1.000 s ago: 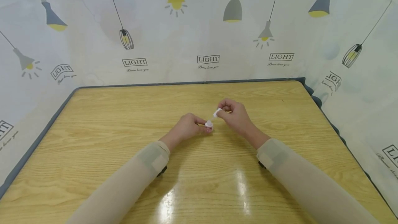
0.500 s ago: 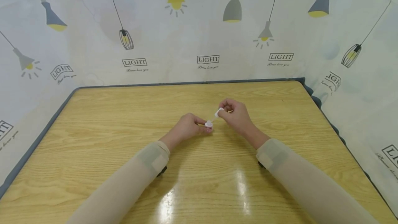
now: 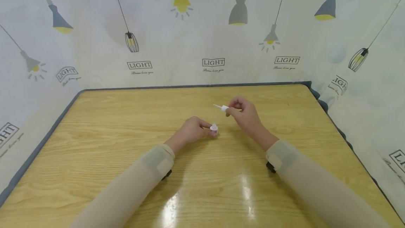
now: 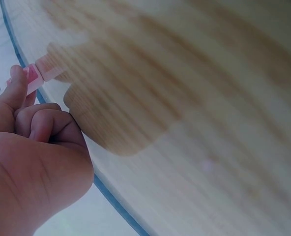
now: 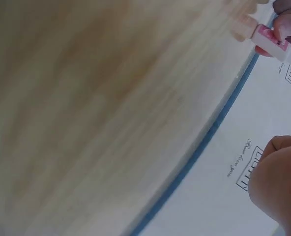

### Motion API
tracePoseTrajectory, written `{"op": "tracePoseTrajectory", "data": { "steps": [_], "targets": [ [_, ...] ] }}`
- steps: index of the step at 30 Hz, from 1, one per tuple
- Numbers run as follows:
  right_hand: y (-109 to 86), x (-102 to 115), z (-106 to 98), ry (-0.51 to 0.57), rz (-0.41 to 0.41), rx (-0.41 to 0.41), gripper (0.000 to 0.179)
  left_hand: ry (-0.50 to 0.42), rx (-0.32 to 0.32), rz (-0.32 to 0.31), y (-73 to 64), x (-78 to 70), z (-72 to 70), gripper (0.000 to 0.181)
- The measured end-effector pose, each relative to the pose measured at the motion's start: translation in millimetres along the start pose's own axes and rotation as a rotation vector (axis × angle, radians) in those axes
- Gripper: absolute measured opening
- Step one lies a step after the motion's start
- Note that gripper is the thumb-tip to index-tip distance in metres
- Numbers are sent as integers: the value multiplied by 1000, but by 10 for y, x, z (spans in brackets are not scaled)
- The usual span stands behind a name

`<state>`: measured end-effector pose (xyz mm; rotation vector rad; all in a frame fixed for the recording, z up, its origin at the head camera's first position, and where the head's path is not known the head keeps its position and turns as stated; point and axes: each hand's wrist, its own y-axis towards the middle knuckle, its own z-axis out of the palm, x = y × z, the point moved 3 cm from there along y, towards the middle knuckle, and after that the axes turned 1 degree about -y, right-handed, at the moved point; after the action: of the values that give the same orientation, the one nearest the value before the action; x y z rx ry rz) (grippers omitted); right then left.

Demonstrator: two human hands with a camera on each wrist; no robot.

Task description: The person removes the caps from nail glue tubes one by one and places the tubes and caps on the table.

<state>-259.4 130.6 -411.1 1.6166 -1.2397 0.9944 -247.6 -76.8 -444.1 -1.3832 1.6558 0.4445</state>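
My left hand [image 3: 194,129] pinches a small white bottle [image 3: 213,130] with a pink label between thumb and fingers. The bottle stands upright on the wooden table, its narrow white neck uncapped. In the left wrist view, the thumb lies across the bottle [image 4: 33,77] and the other fingers curl in. Beyond and to the right of it, my right hand [image 3: 246,112] pinches a white cap [image 3: 225,108] in the air. A thin pale applicator stem [image 3: 217,106] sticks out of the cap, pointing left. The right wrist view shows part of the right hand [image 5: 278,179], with the cap hidden.
The wood-grain table [image 3: 126,115] reaches back to a dark blue edge strip [image 3: 152,87]. A pale curtain [image 3: 177,41] printed with lamps surrounds it at the back and sides. Light glares off the table's near part.
The right hand has lifted the cap and its stem away from the bottle's mouth, farther back and up, and turned the stem to point left. The left hand keeps its grip on the bottle.
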Motion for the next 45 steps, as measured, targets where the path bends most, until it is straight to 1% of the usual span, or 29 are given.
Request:
{"op": "tracePoseTrajectory", "data": {
  "steps": [3, 5, 7, 10, 15, 20, 24, 29, 34, 37, 40, 45],
  "targets": [
    [2, -18, -31, 18, -22, 28, 18, 10, 5, -1, 10, 0, 19, 31],
    [-1, -29, -33, 40, -23, 70, 27, 15, 8, -1, 13, -1, 24, 33],
    [-6, -43, -33, 48, 0, 112, 35, 16, 12, 1, 16, -3, 23, 33],
    [-12, -40, -26, 63, 57, 154, 38, 7, 16, 2, 15, -4, 20, 33],
    [0, -6, -21, 43, 119, 162, 34, 2, 8, 11, 7, -4, 13, 32],
    [11, -2, -48, -64, 146, 162, 29, 8, 7, 8, 3, 4, 12, 32],
    [-6, -44, -87, -154, 153, 165, 28, 2, 14, 6, 5, 4, 17, 32],
    [-57, -136, -117, -226, 147, 209, 29, -5, 8, 5, 4, 2, 22, 31],
    [-128, -245, -119, -326, 154, 277, 32, 18, -1, 11, 8, -1, 26, 32],
    [-168, -284, -112, -350, 164, 304, 31, 18, 0, 7, 17, 4, 26, 33],
    [-195, -309, -104, -359, 161, 309, 29, 18, -6, 4, 27, 8, 21, 35],
    [-225, -356, -76, -382, 160, 323, 32, 42, -13, 24, 44, 21, 22, 35]
  ]
}}
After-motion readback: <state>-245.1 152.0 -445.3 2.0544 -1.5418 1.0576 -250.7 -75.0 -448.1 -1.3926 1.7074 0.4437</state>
